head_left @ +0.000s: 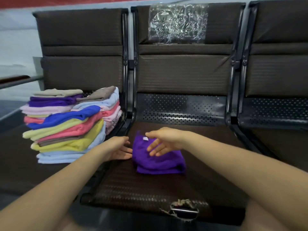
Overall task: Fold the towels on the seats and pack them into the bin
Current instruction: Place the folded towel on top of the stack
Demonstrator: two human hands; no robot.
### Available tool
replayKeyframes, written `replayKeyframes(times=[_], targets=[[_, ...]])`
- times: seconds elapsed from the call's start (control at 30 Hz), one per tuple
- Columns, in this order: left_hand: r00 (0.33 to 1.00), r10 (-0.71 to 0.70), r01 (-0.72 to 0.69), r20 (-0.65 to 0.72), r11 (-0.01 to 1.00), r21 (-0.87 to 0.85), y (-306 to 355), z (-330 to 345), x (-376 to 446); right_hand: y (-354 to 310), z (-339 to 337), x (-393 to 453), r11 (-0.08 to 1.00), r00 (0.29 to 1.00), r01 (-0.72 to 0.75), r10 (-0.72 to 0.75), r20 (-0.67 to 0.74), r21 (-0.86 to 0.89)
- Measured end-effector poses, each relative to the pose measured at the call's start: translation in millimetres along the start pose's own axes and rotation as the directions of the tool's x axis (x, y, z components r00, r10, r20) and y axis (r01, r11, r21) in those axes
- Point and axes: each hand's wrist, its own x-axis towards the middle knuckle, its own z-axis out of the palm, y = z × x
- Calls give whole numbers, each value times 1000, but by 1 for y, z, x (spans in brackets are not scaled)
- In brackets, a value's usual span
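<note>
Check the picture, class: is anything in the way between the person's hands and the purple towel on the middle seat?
Nothing visible is. The left hand is open beside the folded purple towel, the right hand open just over it. No bin is in view.

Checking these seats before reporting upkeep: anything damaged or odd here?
Yes. The middle seat's front edge is torn, baring a metal bar. Crinkled clear plastic hangs over its backrest.
</note>
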Motion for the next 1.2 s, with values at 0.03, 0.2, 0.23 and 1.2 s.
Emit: replayKeyframes(times=[0.03,0.2,0.23,1.2], targets=[[1000,3,-3,0,1000,9,0,-1,-1,3,1,3,999,1000,-26,27,3,-47],[1000,0,-3,28,996,86,0,9,3,27,-36,4,958,937,-54,-49,-347,-283],[999,-6,3,34,996,92,-1,10,6,35,-45,3,950,914,-75,-56,-402,-303],[613,474,-343,-632,881,327,101,-230,-47,-185,146,126,909,893,386,-325,-312,157]])
